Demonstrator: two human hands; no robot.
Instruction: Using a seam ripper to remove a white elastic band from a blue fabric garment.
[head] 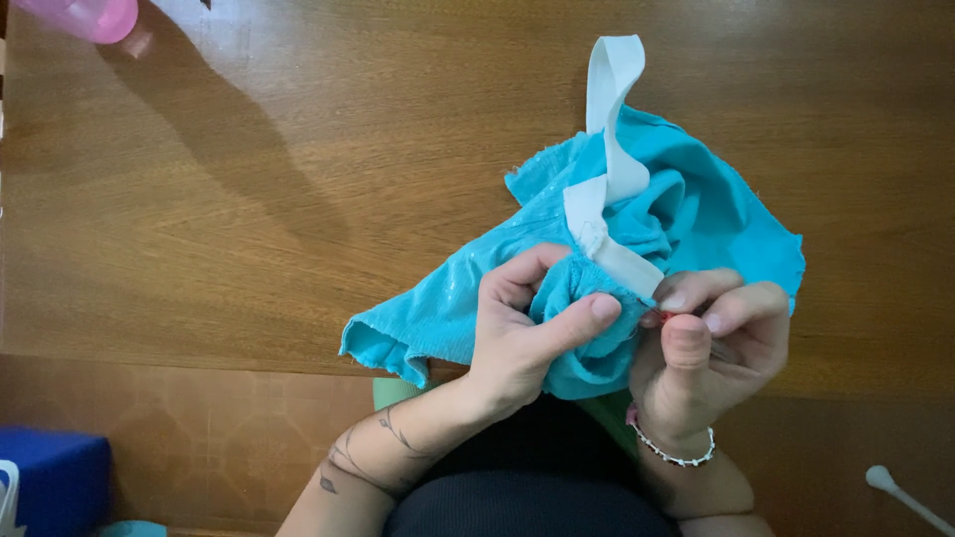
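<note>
Both hands work at frame centre: left hand (pixel 522 333) pinches the bunched turquoise fabric (pixel 468 298), right hand (pixel 711 343) closes on something small, perhaps a needle, at the white elastic band (pixel 607 189). Keeping the gathers taut should help.

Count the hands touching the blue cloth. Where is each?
2: left hand pinches the blue cloth at its bunched middle; right hand grips its edge by the white band.
</note>
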